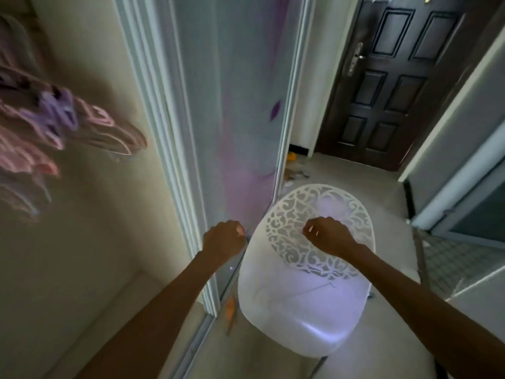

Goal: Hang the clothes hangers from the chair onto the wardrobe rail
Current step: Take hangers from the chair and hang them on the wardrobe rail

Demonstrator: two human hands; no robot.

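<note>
Both hands curled and holding nothing above a white chair, hangers blurred at far left.

Left hand (225, 237) fisted beside the chair's left edge, in front of the sliding wardrobe door (246, 105); right hand (329, 235) likewise clenched, hovering before the lacework backrest of the chair (300, 302). Seat bare and glossy, no hanger visible on it. Pink and purple clothes hangers (54, 124) smeared by motion blur at the left, inside the open wardrobe, apparently hanging, though the rail itself cannot be made out. Something small and orange (231, 310) on the floor by the door track, just left of the chair. Dark panelled door (393, 77) at the far end of the hallway, well apart from the chair.
</note>
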